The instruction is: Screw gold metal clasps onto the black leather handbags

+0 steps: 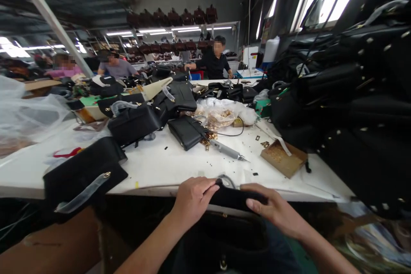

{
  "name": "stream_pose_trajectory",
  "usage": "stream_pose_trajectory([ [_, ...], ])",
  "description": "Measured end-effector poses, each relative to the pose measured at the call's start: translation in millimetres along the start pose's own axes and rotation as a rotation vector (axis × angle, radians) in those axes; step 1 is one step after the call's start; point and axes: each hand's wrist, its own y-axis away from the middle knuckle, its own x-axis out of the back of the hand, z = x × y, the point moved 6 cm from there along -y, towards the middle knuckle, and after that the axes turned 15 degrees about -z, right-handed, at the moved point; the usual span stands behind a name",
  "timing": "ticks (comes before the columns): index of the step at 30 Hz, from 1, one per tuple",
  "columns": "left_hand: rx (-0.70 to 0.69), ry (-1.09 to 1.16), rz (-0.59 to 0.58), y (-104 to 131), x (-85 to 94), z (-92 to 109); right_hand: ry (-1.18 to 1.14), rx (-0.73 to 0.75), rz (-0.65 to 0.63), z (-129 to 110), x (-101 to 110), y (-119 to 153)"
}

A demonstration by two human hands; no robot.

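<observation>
At the table's near edge I hold a black handbag point(231, 231) that sits low in front of my body, its mouth facing up. My left hand point(194, 197) pinches the left end of its raised black flap point(233, 199). My right hand point(272, 205) grips the flap's right end, thumb on the near side and fingers behind. A loop of clear-wrapped handle point(226, 180) shows just past the flap. Beyond my hands, a grey electric screwdriver point(227, 150) lies on the white table with its tip pointing right. The bag's inside is too dark to make out.
Black bags point(86, 175) lie along the left and middle of the white table point(180, 167). A shallow cardboard tray point(284, 158) holds small bits. Gold hardware fills plastic bags point(221, 115). A tall black bag pile point(359, 107) stands right. Across the table is a person point(216, 62).
</observation>
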Motion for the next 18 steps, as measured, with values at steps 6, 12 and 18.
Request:
stream_pose_trajectory([
  [6, -0.006, 0.041, -0.077, -25.0, -27.3, 1.0, 0.377, 0.095, 0.093, -53.9, 19.1, -26.2],
  [12, 0.064, 0.091, -0.153, -31.6, -29.2, -6.6, 0.394, -0.007, -0.005, -46.5, 3.0, -58.5],
  [18, 0.068, 0.089, -0.171, -45.6, -35.4, -17.8, 0.416, 0.065, 0.074, -27.8, 4.5, -72.1],
])
